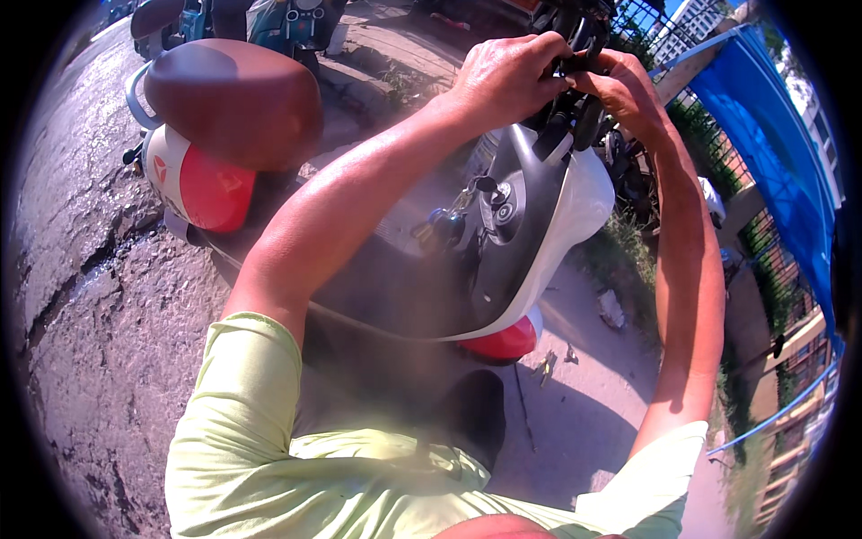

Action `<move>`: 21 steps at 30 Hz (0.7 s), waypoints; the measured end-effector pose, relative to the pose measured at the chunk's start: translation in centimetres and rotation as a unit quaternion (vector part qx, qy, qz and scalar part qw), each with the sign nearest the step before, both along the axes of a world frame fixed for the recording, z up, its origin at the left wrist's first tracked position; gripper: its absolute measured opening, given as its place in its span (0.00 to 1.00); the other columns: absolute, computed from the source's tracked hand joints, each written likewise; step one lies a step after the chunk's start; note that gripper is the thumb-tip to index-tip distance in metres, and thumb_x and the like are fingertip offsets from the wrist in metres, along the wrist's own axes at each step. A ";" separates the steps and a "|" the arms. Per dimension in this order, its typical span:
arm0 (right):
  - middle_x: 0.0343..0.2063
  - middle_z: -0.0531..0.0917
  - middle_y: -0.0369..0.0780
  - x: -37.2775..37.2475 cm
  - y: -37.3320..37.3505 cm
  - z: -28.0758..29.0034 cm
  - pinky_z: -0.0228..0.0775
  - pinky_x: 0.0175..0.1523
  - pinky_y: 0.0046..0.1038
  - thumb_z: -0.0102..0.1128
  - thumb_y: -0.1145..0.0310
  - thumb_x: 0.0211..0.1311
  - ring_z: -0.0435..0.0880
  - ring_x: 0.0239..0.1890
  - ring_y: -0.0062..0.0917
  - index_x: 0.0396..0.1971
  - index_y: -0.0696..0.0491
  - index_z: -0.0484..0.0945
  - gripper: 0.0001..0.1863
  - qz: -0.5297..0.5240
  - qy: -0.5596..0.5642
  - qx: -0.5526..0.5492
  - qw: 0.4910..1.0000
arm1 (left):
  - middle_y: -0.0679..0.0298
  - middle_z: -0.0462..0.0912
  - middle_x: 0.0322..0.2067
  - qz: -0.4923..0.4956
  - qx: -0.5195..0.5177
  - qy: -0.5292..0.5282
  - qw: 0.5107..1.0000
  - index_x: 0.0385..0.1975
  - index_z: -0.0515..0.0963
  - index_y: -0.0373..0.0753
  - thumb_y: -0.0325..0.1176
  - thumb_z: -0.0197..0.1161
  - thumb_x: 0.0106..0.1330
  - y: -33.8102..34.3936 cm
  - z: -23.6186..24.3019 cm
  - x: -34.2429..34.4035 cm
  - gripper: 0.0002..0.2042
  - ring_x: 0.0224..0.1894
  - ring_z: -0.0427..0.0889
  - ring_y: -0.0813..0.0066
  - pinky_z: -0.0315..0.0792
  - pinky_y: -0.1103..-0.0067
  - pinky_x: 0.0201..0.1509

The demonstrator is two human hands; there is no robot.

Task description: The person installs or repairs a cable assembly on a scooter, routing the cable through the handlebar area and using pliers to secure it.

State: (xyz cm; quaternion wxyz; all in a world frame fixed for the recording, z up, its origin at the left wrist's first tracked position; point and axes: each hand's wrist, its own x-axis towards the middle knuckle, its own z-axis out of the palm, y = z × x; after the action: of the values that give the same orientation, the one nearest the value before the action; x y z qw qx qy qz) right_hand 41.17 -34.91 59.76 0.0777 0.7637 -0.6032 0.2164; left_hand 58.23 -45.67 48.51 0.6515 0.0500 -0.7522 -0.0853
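A white and red scooter (579, 193) with a dark footboard and a brown seat (229, 99) stands in front of me. At its handlebar, near the top of the view, my left hand (514, 79) and my right hand (626, 94) meet with fingertips almost touching. Both hands are closed in a pinch around small dark parts among the black handlebar fittings (588, 117). What exactly they grip is too small and shaded to name. Below them, a key (486, 184) sits by the ignition lock, with a bunch of keys (440, 226) hanging from it.
Small metal tools (547, 366) and a thin dark rod (525, 409) lie on the pavement at the right. Another scooter (289, 25) is parked behind the seat. A blue tarp (763, 117) and a fence run along the right. Cracked, wet road (90, 341) covers the left.
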 end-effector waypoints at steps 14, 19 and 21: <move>0.42 0.86 0.40 0.8 0.1 -0.9 0.72 0.60 0.33 0.61 0.61 0.66 0.83 0.47 0.26 0.51 0.55 0.81 0.18 -0.005 0.002 -0.023 1.000 | 0.57 0.84 0.27 -0.028 0.096 -0.115 0.988 0.36 0.80 0.38 0.38 0.68 0.62 -0.4 -1.8 3.0 0.11 0.29 0.84 0.61 0.79 0.70 0.37; 0.44 0.85 0.41 0.1 0.3 -0.8 0.73 0.59 0.38 0.64 0.58 0.64 0.82 0.48 0.30 0.49 0.52 0.82 0.18 -0.033 0.086 -0.035 0.995 | 0.64 0.80 0.23 -0.161 0.265 -0.117 0.944 0.34 0.78 0.37 0.38 0.69 0.65 -1.7 -6.4 5.4 0.11 0.23 0.79 0.77 0.74 0.78 0.28; 0.43 0.85 0.42 0.8 0.7 -0.8 0.74 0.58 0.38 0.65 0.59 0.63 0.83 0.47 0.31 0.48 0.53 0.82 0.18 -0.054 0.146 -0.065 0.986 | 0.66 0.79 0.23 -0.252 0.321 -0.110 0.906 0.34 0.78 0.37 0.38 0.69 0.66 -1.9 -7.4 5.9 0.11 0.23 0.77 0.82 0.71 0.81 0.26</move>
State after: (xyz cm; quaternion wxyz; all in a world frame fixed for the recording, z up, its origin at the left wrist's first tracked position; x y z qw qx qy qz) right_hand 41.92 -34.21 58.95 0.2258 0.7465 -0.6107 0.1369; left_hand 64.14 -47.54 41.11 0.4706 0.0738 -0.7384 -0.4774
